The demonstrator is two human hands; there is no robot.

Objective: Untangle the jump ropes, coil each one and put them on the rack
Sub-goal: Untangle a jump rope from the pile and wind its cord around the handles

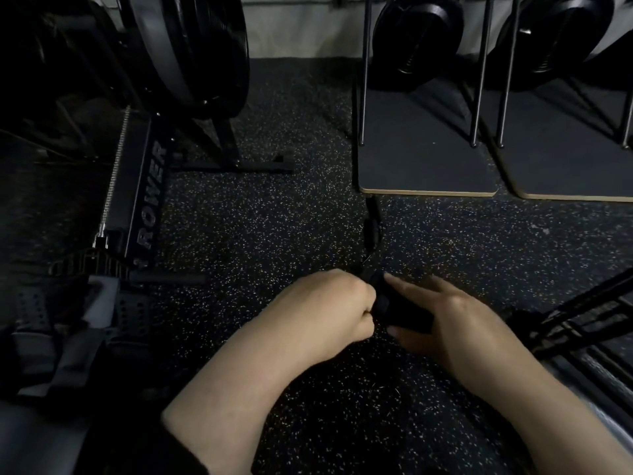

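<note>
A dark speckled floor (274, 217) fills most of the view. On the left stands a rower (144, 186), its big black flywheel housing at the far left and its rail, lettered "ROWER", running nearer, with a chain alongside and grey foot straps at the near left. At the far right are two flat boards (424, 166) with pale edges, side by side, each carrying thin upright metal rods; dark round machines (418, 39) hang above them against the pale wall. At the near right edge a black metal frame (582, 320) slants across the floor; what it belongs to is too dark to tell.

Both bare forearms reach in from the near edge and meet in the middle. The left hand (329, 306) is clenched, its fingers curled round the near end of a black bundle, the rope (400, 310). The right hand (455, 320) lies beside it with forefinger stretched along the top of the bundle and thumb under it, pinching it. The rope sits between the two hands, just above the floor. From there a thin black strand (371, 228) runs away across the floor toward the boards, ending just short of the left board's near edge. Whether one rope or several are in the bundle cannot be told.
</note>
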